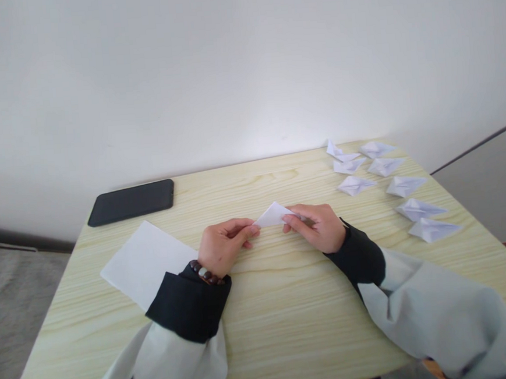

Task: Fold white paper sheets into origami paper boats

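A small folded piece of white paper (272, 215) is held just above the middle of the pale wooden table (289, 321). My left hand (225, 246) pinches its left corner with thumb and fingers closed. My right hand (319, 226) pinches its right side, fingers curled round the fold. A bead bracelet sits on my left wrist. Both arms wear black cuffs under light grey sleeves.
A flat white sheet (147, 262) lies at the left under my left forearm. A black phone (132, 202) rests face down at the far left edge. Several finished folded paper shapes (404, 186) sit in rows at the far right. A white wall stands behind the table.
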A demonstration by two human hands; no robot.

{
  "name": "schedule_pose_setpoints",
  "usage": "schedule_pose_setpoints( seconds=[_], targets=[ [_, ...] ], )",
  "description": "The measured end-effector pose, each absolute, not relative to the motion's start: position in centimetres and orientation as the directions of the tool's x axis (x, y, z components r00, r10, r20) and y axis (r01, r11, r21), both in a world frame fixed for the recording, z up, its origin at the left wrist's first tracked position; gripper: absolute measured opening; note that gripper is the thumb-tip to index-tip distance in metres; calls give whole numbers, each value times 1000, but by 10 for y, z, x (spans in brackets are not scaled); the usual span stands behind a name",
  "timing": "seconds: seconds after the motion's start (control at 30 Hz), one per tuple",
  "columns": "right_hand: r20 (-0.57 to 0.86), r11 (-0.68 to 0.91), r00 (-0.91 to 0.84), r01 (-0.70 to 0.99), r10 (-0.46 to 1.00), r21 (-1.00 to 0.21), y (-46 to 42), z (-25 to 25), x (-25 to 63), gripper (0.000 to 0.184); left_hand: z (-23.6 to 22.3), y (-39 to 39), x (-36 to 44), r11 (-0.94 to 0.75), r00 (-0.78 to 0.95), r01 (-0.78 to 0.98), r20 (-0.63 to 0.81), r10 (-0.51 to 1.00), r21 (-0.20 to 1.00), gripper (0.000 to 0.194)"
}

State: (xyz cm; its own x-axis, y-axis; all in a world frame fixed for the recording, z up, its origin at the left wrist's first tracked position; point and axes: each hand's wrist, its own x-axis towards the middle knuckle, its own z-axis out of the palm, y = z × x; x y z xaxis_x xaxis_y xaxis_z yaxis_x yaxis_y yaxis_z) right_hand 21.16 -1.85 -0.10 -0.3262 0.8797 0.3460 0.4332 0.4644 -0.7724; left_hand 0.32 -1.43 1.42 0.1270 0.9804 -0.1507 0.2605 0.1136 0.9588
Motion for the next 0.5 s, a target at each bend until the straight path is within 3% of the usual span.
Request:
schedule_pose_setpoints(
  seconds=[0.5],
  targets=[
    [281,411,-326,461,903,-787,-16,-1,213,22,8,-14,0,106,236,245,-166,957,964,35]
  ],
)
